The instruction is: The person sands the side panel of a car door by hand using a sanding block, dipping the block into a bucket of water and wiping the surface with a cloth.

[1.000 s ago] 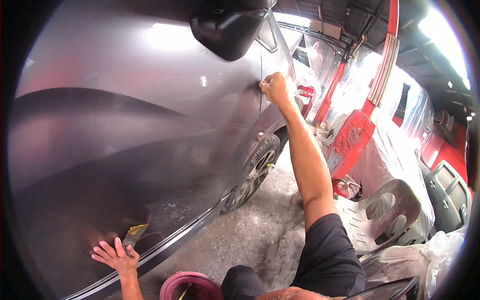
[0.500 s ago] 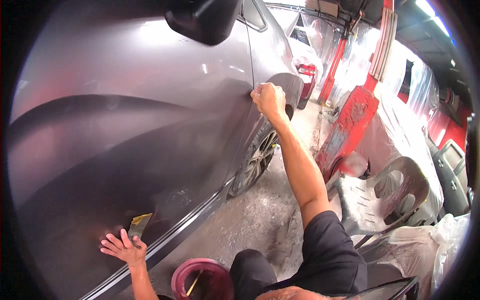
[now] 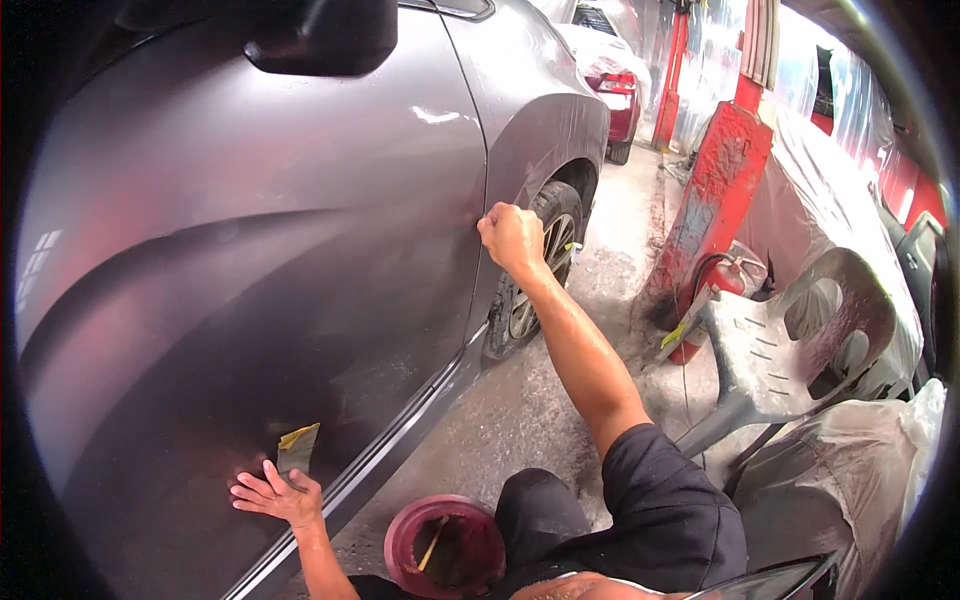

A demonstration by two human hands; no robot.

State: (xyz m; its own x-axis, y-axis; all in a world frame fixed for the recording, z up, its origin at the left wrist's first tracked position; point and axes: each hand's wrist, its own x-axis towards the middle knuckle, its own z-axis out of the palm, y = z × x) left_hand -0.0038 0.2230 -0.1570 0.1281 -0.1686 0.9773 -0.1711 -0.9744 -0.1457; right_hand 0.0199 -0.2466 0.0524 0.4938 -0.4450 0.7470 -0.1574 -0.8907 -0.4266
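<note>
A dark grey car door (image 3: 250, 310) stands at my left. Low on it, my left hand (image 3: 285, 497) lies flat with its fingers spread. A small olive-grey sheet with a yellow edge, probably sandpaper (image 3: 297, 452), sits against the panel by the thumb and forefinger; I cannot tell whether the thumb pins it. Farther ahead, at the seam between door and fender, my right hand (image 3: 512, 240) is closed in a fist. Its knuckles are close to the panel, and whatever the fingers may hold is hidden.
Beside my knee sits a dark red basin (image 3: 398, 540) with a thin yellowish stick (image 3: 433, 545) in it. To the right stand a grey plastic chair (image 3: 755, 355), a fire extinguisher (image 3: 728, 280) and a red post (image 3: 715, 180). The wing mirror (image 3: 330, 40) juts out above the door.
The view has shifted, so the car sits farther left. My left hand stays low on the door beside the sheet. My right fist remains close to the door seam, now slightly lower in the picture.
</note>
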